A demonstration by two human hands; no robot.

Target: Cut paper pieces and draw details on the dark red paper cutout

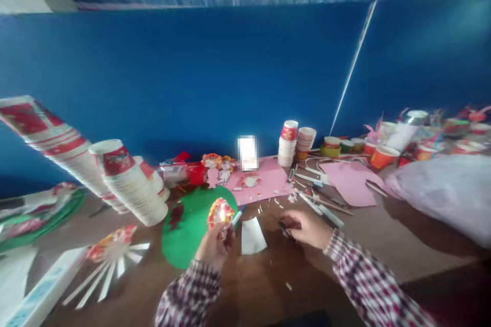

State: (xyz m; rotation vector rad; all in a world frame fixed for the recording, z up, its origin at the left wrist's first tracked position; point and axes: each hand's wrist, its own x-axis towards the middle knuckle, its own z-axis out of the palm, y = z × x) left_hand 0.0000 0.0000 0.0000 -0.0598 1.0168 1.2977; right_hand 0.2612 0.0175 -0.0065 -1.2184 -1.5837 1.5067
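My left hand (215, 248) is closed on a small paper cutout (221, 212) with a scalloped red, yellow and white edge, held up over the right side of a round green sheet (192, 237). My right hand (307, 227) is closed around what look like small dark-handled scissors (284, 228), their thin tip pointing left; the detail is blurred. Between the hands, a white piece of paper (253, 236) lies on the brown table. A blue-and-white pen (238, 214) rests just beyond my left hand. Small white scraps are scattered past my right hand.
Leaning stacks of paper cups (128, 186) stand at left, near a cup cut into strips (113, 253). Pink sheets (264, 181), a bright pixelated patch and more cup stacks (287, 145) are at the back. Tools, small cups (383, 156) and a whitish plastic bag (445, 194) occupy the right.
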